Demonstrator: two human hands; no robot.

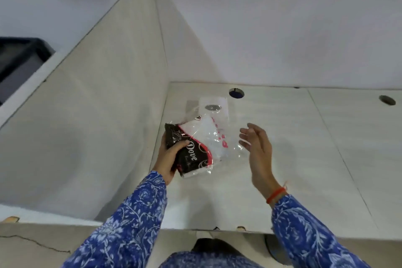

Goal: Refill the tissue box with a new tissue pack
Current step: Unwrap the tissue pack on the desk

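A new tissue pack in clear plastic wrap with a black and pink printed end lies tilted on the white desk. My left hand grips its black end from the left. My right hand hovers just right of the pack with fingers spread, holding nothing. Behind the pack sits a white tissue box with a grey oval opening on top, partly covered by the pack's wrap.
A white partition walls the desk's left side and a white wall stands behind. Two round cable holes are set near the desk's back edge. A dark object lies beyond the partition at far left.
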